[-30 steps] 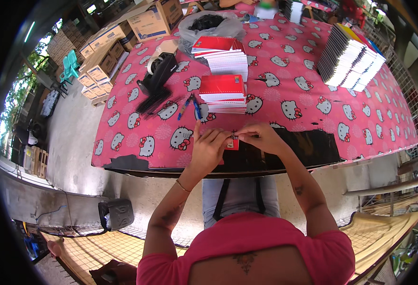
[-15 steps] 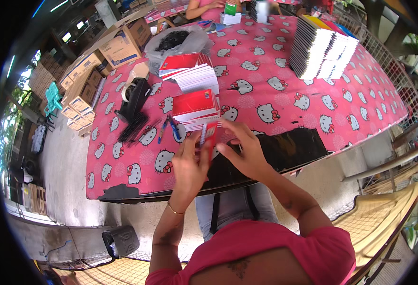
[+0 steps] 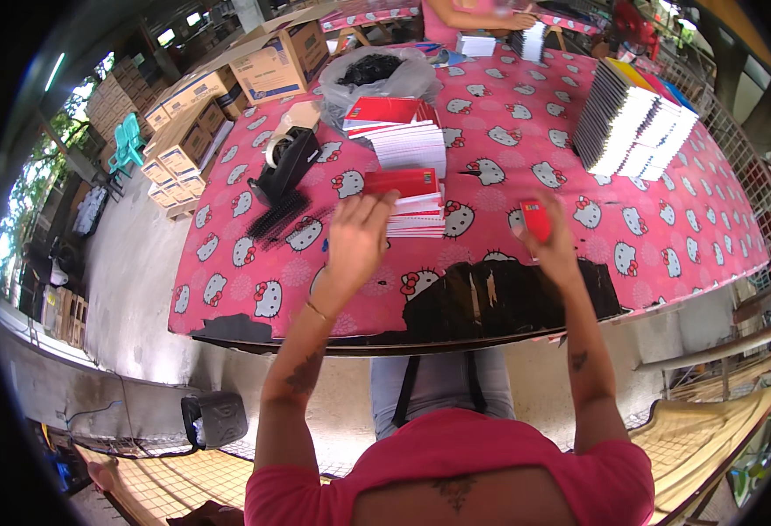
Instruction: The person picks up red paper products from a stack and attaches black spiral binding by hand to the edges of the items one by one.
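Meanwhile the right hand (image 3: pixel 555 244) held a small red notebook (image 3: pixel 535 219); the left hand (image 3: pixel 359 231), its grip unclear, was at the near red stack (image 3: pixel 419 210)

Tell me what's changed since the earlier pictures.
The right hand has carried the small red notebook to the right; the left hand has let go of it and moved up to the left edge of the front notebook stack. The tape dispenser and tall notebook pile stayed put.
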Available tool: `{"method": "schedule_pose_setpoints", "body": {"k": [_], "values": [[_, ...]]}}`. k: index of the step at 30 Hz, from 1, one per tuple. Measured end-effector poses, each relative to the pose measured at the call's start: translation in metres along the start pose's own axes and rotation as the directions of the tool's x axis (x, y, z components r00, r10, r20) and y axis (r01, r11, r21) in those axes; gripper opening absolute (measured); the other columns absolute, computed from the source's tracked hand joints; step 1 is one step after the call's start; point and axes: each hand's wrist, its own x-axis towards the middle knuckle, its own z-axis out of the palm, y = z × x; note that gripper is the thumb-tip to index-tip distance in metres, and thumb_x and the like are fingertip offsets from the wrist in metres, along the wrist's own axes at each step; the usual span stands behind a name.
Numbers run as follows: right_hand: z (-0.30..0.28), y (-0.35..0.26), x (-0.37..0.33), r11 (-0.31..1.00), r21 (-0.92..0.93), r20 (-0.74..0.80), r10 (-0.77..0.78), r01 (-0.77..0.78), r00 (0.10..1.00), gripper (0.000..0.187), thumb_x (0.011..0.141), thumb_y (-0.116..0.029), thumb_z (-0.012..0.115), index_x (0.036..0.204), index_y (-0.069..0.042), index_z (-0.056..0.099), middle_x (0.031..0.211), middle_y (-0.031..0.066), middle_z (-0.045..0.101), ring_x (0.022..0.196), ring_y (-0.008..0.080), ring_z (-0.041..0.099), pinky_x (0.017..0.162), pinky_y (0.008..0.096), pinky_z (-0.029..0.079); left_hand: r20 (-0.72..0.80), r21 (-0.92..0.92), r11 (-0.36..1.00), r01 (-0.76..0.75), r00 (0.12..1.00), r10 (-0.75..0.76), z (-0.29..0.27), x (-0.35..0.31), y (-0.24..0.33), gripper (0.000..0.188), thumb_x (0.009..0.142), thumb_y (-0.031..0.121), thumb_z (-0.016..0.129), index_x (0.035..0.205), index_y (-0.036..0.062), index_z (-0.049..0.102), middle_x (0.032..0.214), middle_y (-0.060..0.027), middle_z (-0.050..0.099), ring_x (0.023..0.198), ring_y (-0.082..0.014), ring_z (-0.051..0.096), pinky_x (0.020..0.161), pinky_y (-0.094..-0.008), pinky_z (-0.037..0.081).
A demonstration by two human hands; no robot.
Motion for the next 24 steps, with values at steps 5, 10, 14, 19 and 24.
{"method": "schedule_pose_setpoints", "body": {"k": [5,10,14,19,24], "values": [[0.069,-0.060,-0.046,0.897,0.394,0.340,0.060,-0.201,0.938,0.054,0.080,-0.011,0.079,0.129,-0.005,0.055,0.123,0.0118,0.063,0.115,0.0254,0.061,0.096,0.0363,0.047,0.207,-0.233,0.968,0.090,0.977,-0.041,0.014,-0.045,0.054,0.027,0.087,0.011,0.064,0.113,0.0031,0.066,0.102,-0.0151,0.067,0.094,-0.0348,0.062,0.090,-0.0480,0.045],[0.104,-0.043,-0.067,0.879,0.378,0.321,0.171,-0.292,0.931,0.040,0.081,-0.008,0.078,0.116,-0.003,0.059,0.108,0.0091,0.068,0.100,0.0192,0.067,0.084,0.0303,0.051,-0.036,-0.066,0.864,0.498,0.865,-0.501,0.024,-0.047,-0.041,0.028,0.088,0.014,0.066,0.113,0.0000,0.065,0.108,-0.0212,0.066,0.097,-0.0413,0.063,0.085,-0.0477,0.050],[0.111,-0.069,-0.060,0.821,0.496,0.281,0.157,-0.283,0.947,0.027,0.085,-0.008,0.074,0.109,-0.001,0.063,0.106,0.0080,0.068,0.097,0.0165,0.065,0.085,0.0296,0.050,0.020,0.130,0.872,0.471,0.878,-0.478,0.069,-0.076,-0.109,0.028,0.082,0.010,0.067,0.109,0.0000,0.066,0.101,-0.0221,0.066,0.090,-0.0449,0.063,0.081,-0.0489,0.053],[0.106,-0.054,-0.065,0.776,0.523,0.390,0.151,-0.353,0.908,0.020,0.089,-0.006,0.071,0.107,0.000,0.067,0.104,0.0056,0.068,0.095,0.0133,0.063,0.087,0.0275,0.049,-0.038,0.102,0.867,0.488,0.873,-0.487,0.084,-0.010,-0.129,0.027,0.079,0.007,0.069,0.105,0.0019,0.069,0.091,-0.0254,0.068,0.093,-0.0436,0.065,0.085,-0.0520,0.050],[0.111,-0.069,-0.066,0.752,0.531,0.466,0.126,-0.390,0.876,0.024,0.091,-0.009,0.069,0.113,0.000,0.067,0.103,0.0071,0.069,0.097,0.0119,0.062,0.089,0.0260,0.047,0.002,-0.146,0.709,0.690,0.717,-0.697,0.077,-0.023,-0.177,0.021,0.085,0.015,0.064,0.098,0.0000,0.069,0.079,-0.0238,0.067,0.079,-0.0410,0.067,0.075,-0.0501,0.052]]}}
